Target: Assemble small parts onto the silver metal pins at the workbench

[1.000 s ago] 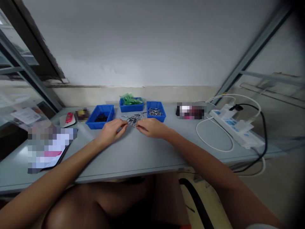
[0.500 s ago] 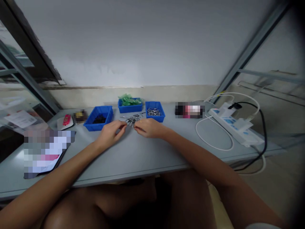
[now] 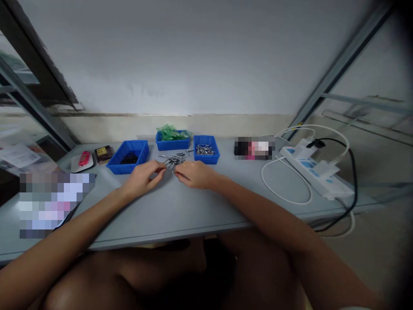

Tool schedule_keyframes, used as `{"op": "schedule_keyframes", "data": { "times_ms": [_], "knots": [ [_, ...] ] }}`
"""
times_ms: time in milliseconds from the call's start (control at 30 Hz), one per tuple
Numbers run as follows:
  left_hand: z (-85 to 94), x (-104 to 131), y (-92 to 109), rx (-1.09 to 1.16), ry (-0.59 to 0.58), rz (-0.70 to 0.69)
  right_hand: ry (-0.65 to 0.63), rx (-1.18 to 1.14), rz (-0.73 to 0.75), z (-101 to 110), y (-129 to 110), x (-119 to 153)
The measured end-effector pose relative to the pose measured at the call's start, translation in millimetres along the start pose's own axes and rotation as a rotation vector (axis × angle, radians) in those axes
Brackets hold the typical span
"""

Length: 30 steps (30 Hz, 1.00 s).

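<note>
A loose pile of small silver metal pins (image 3: pixel 174 159), like screws or rivets, lies on the grey table in front of me. My left hand (image 3: pixel 145 176) is at the pile's near left side, thumb and forefinger pinched together. From the right, my right hand (image 3: pixel 195 174), wearing a ring, also pinches at the pile's near edge. Whatever lies between the fingertips of either hand is too small to make out. Just behind the right hand stands a blue bin (image 3: pixel 206 159) with more silver pins in it.
Left of the pile is a blue bin (image 3: pixel 112 168) of dark small parts; behind, another blue bin (image 3: pixel 172 145) holds green plastic wrap. A white power strip (image 3: pixel 318 174) with cables lies at right. A red object (image 3: pixel 84 158) and a dark box (image 3: pixel 103 154) sit at left.
The view has turned slightly, so everything on the table appears a little further left. Both hands stay pinched at the pile, with only small finger movement.
</note>
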<state>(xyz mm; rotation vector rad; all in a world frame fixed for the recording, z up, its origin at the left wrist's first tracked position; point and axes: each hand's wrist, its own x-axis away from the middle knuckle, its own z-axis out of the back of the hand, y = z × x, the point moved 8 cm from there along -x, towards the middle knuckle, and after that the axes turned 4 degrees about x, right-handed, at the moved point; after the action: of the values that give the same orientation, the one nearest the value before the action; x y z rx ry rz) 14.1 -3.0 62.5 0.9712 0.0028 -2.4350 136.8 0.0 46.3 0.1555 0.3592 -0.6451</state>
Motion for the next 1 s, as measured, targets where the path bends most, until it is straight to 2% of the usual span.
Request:
{"op": "schedule_keyframes", "data": {
  "times_ms": [167,500,767,1000],
  "knots": [
    [-4.0,0.9,3.8,-0.020,-0.058,-0.056,0.010,-0.039,-0.045,0.4,7.5,0.3],
    [-5.0,0.6,-1.2,-0.038,-0.051,-0.062,0.030,-0.063,-0.043,-2.3,10.9,0.7],
    [-0.5,0.1,2.4,-0.071,-0.030,-0.089,0.052,-0.089,-0.029,8.5,8.4,-0.5],
    [-3.8,0.6,4.4,-0.068,-0.065,-0.113,0.041,-0.105,-0.037,2.5,7.8,3.9]
  ]
}}
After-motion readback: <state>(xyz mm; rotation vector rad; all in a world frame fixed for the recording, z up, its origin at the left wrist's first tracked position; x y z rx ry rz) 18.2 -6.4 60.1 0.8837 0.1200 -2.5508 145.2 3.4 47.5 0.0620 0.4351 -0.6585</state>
